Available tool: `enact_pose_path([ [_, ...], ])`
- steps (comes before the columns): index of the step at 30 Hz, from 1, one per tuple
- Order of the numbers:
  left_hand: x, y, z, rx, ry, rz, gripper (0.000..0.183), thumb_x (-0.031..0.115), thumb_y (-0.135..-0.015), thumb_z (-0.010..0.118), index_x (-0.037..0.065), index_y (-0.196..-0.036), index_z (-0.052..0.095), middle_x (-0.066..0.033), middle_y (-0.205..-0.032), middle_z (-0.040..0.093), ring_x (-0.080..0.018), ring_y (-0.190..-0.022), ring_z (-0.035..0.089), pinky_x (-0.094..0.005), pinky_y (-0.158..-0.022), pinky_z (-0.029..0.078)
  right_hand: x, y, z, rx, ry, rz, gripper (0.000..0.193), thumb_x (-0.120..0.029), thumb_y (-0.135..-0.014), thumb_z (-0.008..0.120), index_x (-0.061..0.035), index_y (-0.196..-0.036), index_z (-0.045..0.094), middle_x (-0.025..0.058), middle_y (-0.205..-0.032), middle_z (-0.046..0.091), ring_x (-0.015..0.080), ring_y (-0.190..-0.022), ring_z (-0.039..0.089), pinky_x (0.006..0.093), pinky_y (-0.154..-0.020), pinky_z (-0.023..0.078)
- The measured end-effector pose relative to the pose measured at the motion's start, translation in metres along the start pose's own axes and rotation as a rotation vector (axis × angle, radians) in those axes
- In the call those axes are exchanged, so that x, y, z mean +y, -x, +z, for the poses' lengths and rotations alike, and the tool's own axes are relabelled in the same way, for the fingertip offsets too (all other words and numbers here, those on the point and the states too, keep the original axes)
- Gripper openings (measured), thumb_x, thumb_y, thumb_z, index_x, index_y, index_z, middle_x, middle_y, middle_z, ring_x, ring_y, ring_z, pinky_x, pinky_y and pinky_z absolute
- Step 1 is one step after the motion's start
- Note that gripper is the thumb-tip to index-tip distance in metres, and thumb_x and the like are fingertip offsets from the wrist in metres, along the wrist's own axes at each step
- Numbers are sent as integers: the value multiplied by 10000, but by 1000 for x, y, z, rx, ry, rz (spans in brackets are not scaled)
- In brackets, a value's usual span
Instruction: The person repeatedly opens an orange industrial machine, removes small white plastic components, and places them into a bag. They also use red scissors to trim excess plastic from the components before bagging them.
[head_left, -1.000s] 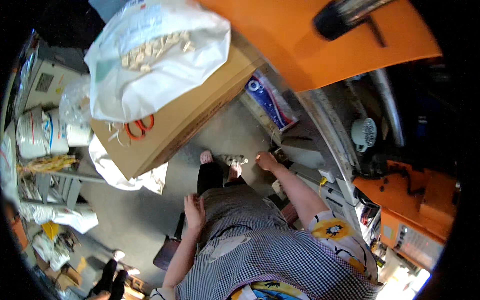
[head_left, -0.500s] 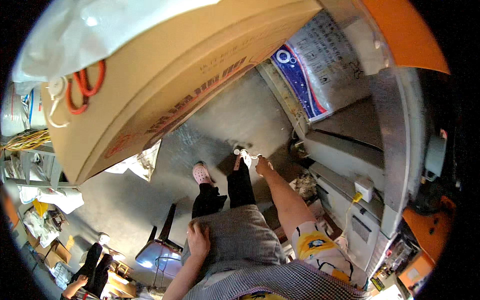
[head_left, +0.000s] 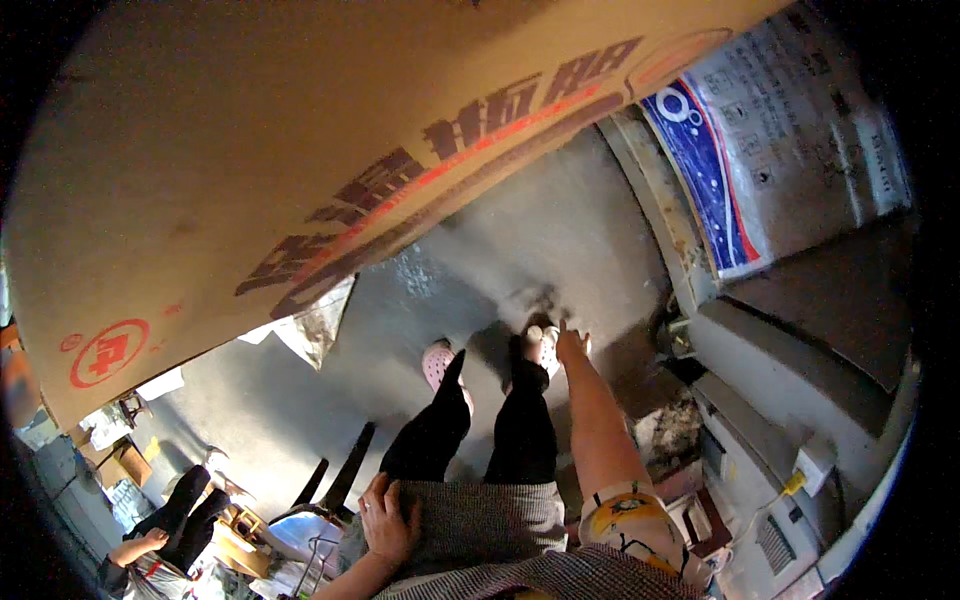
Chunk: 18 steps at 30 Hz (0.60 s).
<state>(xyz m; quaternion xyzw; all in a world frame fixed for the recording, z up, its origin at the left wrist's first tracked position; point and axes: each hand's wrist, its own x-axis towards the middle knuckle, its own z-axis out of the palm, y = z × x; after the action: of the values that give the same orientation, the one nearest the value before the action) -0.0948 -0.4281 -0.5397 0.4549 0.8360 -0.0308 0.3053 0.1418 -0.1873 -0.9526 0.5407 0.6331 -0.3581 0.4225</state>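
I look straight down at my own legs in black trousers and pale pink clogs (head_left: 437, 362) on a grey concrete floor (head_left: 500, 260). My left hand (head_left: 388, 520) rests flat on my left thigh, over a checked apron, and holds nothing. My right hand (head_left: 570, 345) hangs far down by my right foot with the fingers stretched toward the floor; nothing shows in it. A large brown cardboard box (head_left: 300, 150) with red print fills the upper left, close to the camera.
A blue, white and red printed sack (head_left: 780, 140) leans at the upper right. A grey machine housing (head_left: 800, 380) with a yellow plug stands at the right. A black stool frame (head_left: 335, 480) is behind my legs. Another person (head_left: 160, 525) crouches at lower left.
The view has tipped further down and closer: the cardboard box now fills the upper frame, the scissors and plastic bag are out of view. My right hand stays low by my foot.
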Motion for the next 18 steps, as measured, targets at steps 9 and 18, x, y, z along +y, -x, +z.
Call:
enact_pose_path([
  [9, 11, -2, -15, -63, 21, 85, 461, 275, -778, 607, 10, -1129, 472, -219, -1177, 441, -378, -1096, 435, -490, -916, 332, 3, 84, -58, 271, 42, -35, 366, -155, -814, 531, -94, -1171, 480, 136, -1135, 547, 275, -1047, 521, 388, -879, 414],
  [18, 66, 18, -209, 196, 901, -163, 265, 225, -835, 609, 0, -974, 589, -132, -848, 601, -212, -759, 581, -308, -645, 464, -138, 497, -247, 633, 85, -1357, 488, -1, -764, 458, -5, -1251, 424, 149, -1005, 547, 294, -1021, 500, 453, -999, 314],
])
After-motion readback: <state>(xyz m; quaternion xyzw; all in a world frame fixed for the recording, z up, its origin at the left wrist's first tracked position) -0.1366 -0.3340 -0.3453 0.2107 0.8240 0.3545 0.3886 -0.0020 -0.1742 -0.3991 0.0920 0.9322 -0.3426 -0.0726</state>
